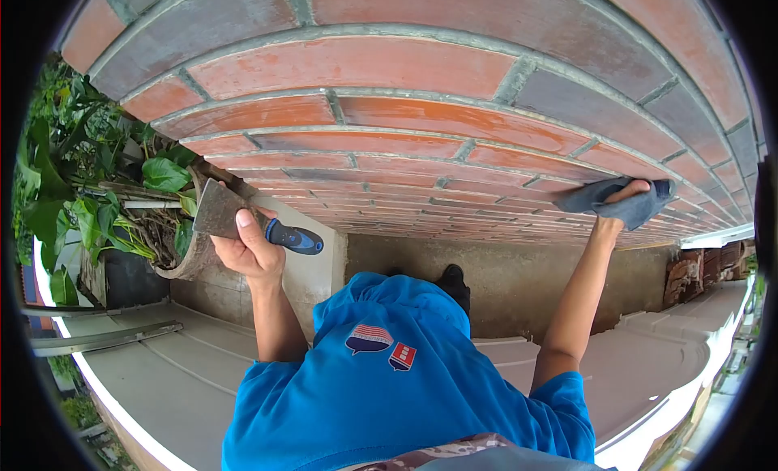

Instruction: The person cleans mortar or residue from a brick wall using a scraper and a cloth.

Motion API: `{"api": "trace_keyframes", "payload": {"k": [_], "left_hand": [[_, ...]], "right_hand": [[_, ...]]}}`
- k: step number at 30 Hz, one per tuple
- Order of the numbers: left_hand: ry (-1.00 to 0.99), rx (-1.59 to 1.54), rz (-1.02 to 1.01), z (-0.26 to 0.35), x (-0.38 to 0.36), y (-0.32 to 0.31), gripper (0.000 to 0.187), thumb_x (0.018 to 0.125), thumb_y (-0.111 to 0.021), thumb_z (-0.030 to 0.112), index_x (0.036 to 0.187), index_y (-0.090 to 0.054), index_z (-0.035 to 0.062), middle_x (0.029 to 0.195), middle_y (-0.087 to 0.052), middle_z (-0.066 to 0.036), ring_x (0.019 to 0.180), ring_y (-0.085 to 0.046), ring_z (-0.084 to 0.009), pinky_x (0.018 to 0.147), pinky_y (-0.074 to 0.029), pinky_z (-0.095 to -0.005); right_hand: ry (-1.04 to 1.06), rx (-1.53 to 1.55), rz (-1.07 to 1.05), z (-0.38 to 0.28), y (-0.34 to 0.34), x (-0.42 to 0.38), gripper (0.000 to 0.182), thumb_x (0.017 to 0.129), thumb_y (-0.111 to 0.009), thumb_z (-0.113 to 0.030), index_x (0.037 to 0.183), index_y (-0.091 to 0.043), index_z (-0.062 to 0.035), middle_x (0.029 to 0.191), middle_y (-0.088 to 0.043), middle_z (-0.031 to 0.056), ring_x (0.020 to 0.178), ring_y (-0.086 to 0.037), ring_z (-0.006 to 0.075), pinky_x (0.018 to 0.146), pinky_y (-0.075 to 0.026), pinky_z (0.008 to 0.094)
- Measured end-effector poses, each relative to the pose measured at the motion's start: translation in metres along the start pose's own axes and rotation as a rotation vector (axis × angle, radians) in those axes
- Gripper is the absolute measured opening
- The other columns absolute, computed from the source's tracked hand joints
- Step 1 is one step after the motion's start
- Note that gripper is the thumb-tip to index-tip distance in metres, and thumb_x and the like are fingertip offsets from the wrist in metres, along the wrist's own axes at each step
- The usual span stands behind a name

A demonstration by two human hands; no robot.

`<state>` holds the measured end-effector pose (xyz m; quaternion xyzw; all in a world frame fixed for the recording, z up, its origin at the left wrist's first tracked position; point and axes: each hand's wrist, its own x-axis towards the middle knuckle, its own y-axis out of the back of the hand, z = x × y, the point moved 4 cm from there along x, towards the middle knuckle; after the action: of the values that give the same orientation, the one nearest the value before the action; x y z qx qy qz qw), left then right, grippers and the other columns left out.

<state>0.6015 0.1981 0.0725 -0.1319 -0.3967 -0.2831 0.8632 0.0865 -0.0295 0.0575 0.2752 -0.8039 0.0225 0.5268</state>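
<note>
My left hand [255, 248] is closed around a putty knife [223, 212] with a wide, dirty metal blade and a black and blue handle. Its blade points up and to the left, in front of the plants. On the right, my right hand [628, 197] presses a dark grey cloth [596, 197] flat against the brick wall [421, 115]. The cloth covers most of my fingers. Red and greyish bricks with grey mortar joints make up the wall, and some bricks near the middle look shiny and wet.
Leafy plants [166, 174] grow in a large round pot [194, 244] at the left. A concrete floor [519, 285] runs along the wall's foot, where a dark shoe [455, 286] shows. Pale panels [203, 390] lie behind me, and stacked reddish-brown pieces [685, 277] stand at far right.
</note>
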Motion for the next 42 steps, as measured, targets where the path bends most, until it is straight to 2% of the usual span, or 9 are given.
{"api": "trace_keyframes", "payload": {"k": [5,11,16,20,26,28,32,35,42], "left_hand": [[0.014,0.031,0.067,0.002,0.001,0.01,0.039,0.095,-0.043,0.01,0.126,-0.039,-0.0141,0.076,-0.06,-0.014,0.059,-0.058,-0.0161,0.058,-0.047,-0.026],[0.031,0.082,0.208,0.007,-0.008,0.043,0.041,0.095,-0.044,0.011,0.127,-0.038,-0.0138,0.078,-0.059,-0.015,0.058,-0.058,-0.0172,0.057,-0.046,-0.026],[0.085,0.053,0.329,0.021,-0.028,0.066,0.042,0.095,-0.046,0.013,0.128,-0.037,-0.0127,0.077,-0.059,-0.014,0.059,-0.058,-0.0167,0.058,-0.046,-0.026],[0.11,0.084,0.385,0.03,-0.038,0.07,0.042,0.096,-0.046,0.014,0.129,-0.037,-0.0103,0.077,-0.059,-0.014,0.061,-0.059,-0.0166,0.06,-0.048,-0.0261],[0.076,0.124,0.399,0.037,-0.038,0.081,0.041,0.096,-0.049,0.015,0.126,-0.038,-0.01,0.08,-0.059,-0.014,0.06,-0.058,-0.0164,0.057,-0.05,-0.027],[0.084,0.122,0.38,0.031,-0.037,0.083,0.04,0.096,-0.048,0.015,0.126,-0.039,-0.0102,0.081,-0.059,-0.015,0.06,-0.058,-0.0165,0.057,-0.05,-0.0268],[0.124,0.143,0.322,0.012,-0.035,0.077,0.04,0.096,-0.047,0.015,0.126,-0.039,-0.0107,0.082,-0.059,-0.014,0.059,-0.057,-0.0165,0.057,-0.049,-0.0269],[0.195,0.103,0.245,-0.003,-0.03,0.051,0.035,0.097,-0.045,0.011,0.126,-0.042,-0.0097,0.079,-0.061,-0.013,0.06,-0.058,-0.0157,0.055,-0.048,-0.0261],[0.543,-0.426,-0.06,-0.004,-0.038,-0.016,0.029,0.099,-0.045,0.012,0.123,-0.046,-0.0034,0.087,-0.061,-0.009,0.062,-0.059,-0.0142,0.055,-0.048,-0.0261]], "right_hand": [[-0.201,0.27,-0.338,-0.011,-0.051,-0.1,0.076,0.098,-0.025,-0.056,0.135,-0.039,0.0096,0.136,-0.045,0.0255,0.131,-0.039,0.0356,0.111,-0.023,0.0401],[0.604,0.256,-1.012,-0.27,-0.102,-0.185,0.053,0.093,-0.051,-0.035,0.128,-0.048,0.0052,0.135,-0.046,0.023,0.128,-0.039,0.0406,0.11,-0.026,0.049],[1.439,0.112,-0.396,-0.429,-0.113,-0.202,0.047,0.086,-0.05,-0.029,0.125,-0.057,-0.0027,0.133,-0.053,0.016,0.123,-0.048,0.0334,0.106,-0.036,0.0487],[2.041,-0.229,-0.504,-0.511,-0.149,-0.274,0.048,0.09,-0.047,-0.022,0.134,-0.052,-0.0027,0.142,-0.045,0.0105,0.134,-0.035,0.0356,0.111,-0.018,0.06],[0.473,1.284,-1.226,-0.504,-0.177,-0.274,0.045,0.088,-0.054,-0.02,0.129,-0.053,-0.0017,0.13,-0.054,0.0136,0.118,-0.048,0.0376,0.106,-0.032,0.0521],[1.208,0.575,-0.669,-0.456,-0.142,-0.242,0.04,0.083,-0.057,-0.02,0.119,-0.056,-0.0027,0.113,-0.059,0.0174,0.111,-0.053,0.0342,0.1,-0.039,0.0476],[1.272,0.11,-1.079,-0.34,-0.114,-0.229,0.045,0.073,-0.059,-0.012,0.115,-0.058,0.0051,0.119,-0.059,0.0168,0.113,-0.055,0.033,0.099,-0.042,0.0462],[1.135,0.292,-0.711,-0.297,-0.096,-0.194,0.043,0.074,-0.062,-0.013,0.113,-0.06,0.0045,0.11,-0.062,0.0188,0.102,-0.059,0.0359,0.091,-0.045,0.048],[0.905,0.371,-1.123,-0.337,-0.095,-0.169,0.04,0.08,-0.057,-0.013,0.118,-0.06,-0.0022,0.109,-0.063,0.0173,0.094,-0.063,0.0315,0.082,-0.05,0.0423]]}}
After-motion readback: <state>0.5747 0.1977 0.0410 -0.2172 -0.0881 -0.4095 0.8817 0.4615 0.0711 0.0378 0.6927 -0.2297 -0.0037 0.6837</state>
